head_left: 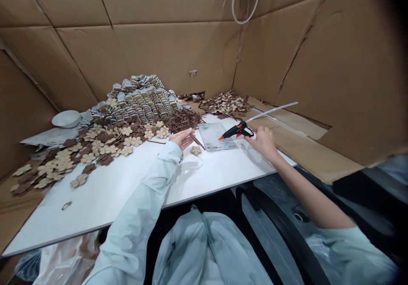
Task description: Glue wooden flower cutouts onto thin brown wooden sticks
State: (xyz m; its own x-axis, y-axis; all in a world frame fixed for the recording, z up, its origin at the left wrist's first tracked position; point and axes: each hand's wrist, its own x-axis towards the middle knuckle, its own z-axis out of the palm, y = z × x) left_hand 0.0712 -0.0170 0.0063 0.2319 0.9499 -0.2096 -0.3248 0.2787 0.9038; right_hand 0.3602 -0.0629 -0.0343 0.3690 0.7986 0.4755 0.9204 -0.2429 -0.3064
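My left hand (182,139) is closed on a thin brown strip (198,142), which sticks out to the right of its fingers. A beige flower (196,150) lies on the white board just below the strip. At the right, my right hand (263,142) has its fingers at the handle of a black and orange glue gun (236,131). The gun's orange tip points down and left above a clear printed sheet (215,137), and a long white glue stick (272,111) comes out of its back.
Beige and brown flowers (105,138) cover the board's left and back. Behind are stacked metallic-looking pieces (140,102), brown strips (181,120) and a pile of small pieces (226,104). A white bowl (66,118) stands far left; a small ring (66,205) lies near the front. Cardboard walls surround the board.
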